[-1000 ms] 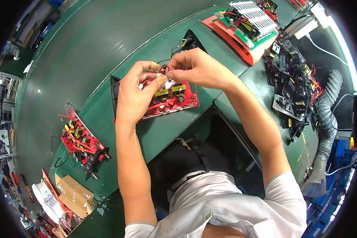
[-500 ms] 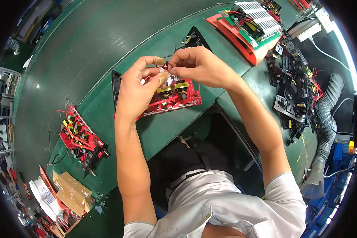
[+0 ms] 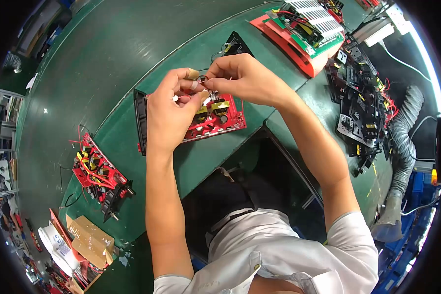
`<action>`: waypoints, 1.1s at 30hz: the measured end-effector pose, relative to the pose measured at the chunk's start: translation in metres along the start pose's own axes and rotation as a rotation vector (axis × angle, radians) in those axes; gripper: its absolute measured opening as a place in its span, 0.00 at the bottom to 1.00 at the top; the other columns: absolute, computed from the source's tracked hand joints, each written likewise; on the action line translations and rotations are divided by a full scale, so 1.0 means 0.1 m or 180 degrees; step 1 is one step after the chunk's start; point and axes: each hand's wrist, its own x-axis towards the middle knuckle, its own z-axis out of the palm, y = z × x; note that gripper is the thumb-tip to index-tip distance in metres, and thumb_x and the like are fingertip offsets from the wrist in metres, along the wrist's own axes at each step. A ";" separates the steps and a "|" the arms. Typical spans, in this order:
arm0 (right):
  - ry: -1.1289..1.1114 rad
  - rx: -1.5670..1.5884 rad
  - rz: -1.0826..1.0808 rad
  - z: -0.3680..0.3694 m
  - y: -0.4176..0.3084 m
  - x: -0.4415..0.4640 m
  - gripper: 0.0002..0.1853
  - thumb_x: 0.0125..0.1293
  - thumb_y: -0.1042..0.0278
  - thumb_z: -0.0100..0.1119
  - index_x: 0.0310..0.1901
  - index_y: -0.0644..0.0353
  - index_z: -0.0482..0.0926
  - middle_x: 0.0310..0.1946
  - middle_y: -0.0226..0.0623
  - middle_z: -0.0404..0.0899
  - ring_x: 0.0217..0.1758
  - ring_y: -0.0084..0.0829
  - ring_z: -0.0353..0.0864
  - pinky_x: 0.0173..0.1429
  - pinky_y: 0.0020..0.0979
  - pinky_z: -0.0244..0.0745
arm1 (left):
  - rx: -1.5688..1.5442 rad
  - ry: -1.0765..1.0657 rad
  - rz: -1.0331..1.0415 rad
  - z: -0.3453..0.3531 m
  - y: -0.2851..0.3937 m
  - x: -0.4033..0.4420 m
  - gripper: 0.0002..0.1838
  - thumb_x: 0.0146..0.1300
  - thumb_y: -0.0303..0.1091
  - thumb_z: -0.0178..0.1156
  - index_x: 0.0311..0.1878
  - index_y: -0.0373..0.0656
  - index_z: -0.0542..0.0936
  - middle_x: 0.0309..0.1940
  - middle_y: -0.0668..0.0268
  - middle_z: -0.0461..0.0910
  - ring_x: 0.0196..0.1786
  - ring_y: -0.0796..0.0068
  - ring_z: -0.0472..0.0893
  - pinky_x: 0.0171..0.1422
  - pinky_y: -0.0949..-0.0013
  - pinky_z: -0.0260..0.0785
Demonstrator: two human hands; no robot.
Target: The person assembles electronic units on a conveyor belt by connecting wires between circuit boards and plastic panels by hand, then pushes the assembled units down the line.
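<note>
A red circuit board [image 3: 215,126] with yellow-taped transformers and a black end panel [image 3: 140,117] lies on the green bench below my hands. My left hand [image 3: 174,105], with tan covers on thumb and forefinger, is closed on a thin wire. A small white plug [image 3: 175,98] on a red lead pokes out at its palm side. Fingertips of my right hand [image 3: 245,81] meet the left ones over the board's far side, pinching a thin dark wire [image 3: 202,77]. The exact join between the fingertips is too small to make out.
A second red board [image 3: 98,169] lies to the left. An open cardboard box [image 3: 90,237] stands at lower left. At upper right are an orange holder [image 3: 284,46] with a green board and a pile of black panels [image 3: 362,98], beside a grey flexible duct [image 3: 406,132].
My hands stay together over the board, with the fingers shifted slightly. The whole view has moved a little, and the white plug shows more clearly at my left palm.
</note>
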 end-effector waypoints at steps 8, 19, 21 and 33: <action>0.0044 -0.0213 0.0091 -0.06 0.05 0.00 0.09 0.68 0.69 0.65 0.40 0.68 0.83 0.30 0.28 0.83 0.34 0.16 0.77 0.40 0.24 0.73 | 0.0577 0.0093 0.0317 0.07 0.00 -0.01 0.19 0.60 0.21 0.69 0.55 0.38 0.80 0.40 0.62 0.88 0.39 0.80 0.85 0.45 0.73 0.77; 0.0203 -0.0557 0.0172 -0.09 0.14 0.04 0.11 0.69 0.67 0.64 0.39 0.68 0.83 0.28 0.30 0.83 0.31 0.17 0.76 0.37 0.25 0.73 | 0.0554 -0.0153 0.0388 -0.34 0.03 -0.03 0.13 0.68 0.22 0.60 0.54 0.39 0.86 0.46 0.63 0.83 0.45 0.73 0.83 0.54 0.71 0.74; 0.0278 -0.0793 0.0097 -0.10 0.14 0.05 0.11 0.68 0.66 0.65 0.39 0.68 0.83 0.27 0.30 0.82 0.31 0.17 0.76 0.37 0.26 0.73 | 0.0910 -0.0366 0.0965 -0.34 0.02 -0.03 0.13 0.68 0.21 0.58 0.50 0.41 0.88 0.49 0.59 0.83 0.48 0.69 0.84 0.54 0.69 0.75; 0.0354 -0.2046 -0.0909 0.02 0.18 -0.04 0.07 0.63 0.74 0.65 0.42 0.64 0.83 0.43 0.41 0.76 0.41 0.43 0.81 0.47 0.40 0.77 | 0.2451 -0.0586 0.0981 -0.08 -0.27 -0.02 0.14 0.67 0.31 0.59 0.52 0.48 0.88 0.72 0.52 0.70 0.74 0.48 0.68 0.78 0.51 0.59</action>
